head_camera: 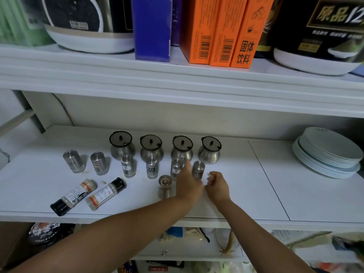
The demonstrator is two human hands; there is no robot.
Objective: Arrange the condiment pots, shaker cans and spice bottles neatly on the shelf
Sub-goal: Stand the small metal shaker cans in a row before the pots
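Four round steel condiment pots stand in a back row on the white shelf. In front of them stand several steel shaker cans. My left hand reaches with fingers stretched out between one shaker can, which it partly hides, and another; it holds nothing. My right hand rests beside it, loosely curled on nothing. A brown-topped spice bottle stands left of my left hand. Two black-capped spice bottles lie on their sides at the front left.
A stack of pale plates sits at the shelf's right end. The upper shelf carries orange boxes, a blue box and rice cooker cartons. Bags and clutter fill the shelf below.
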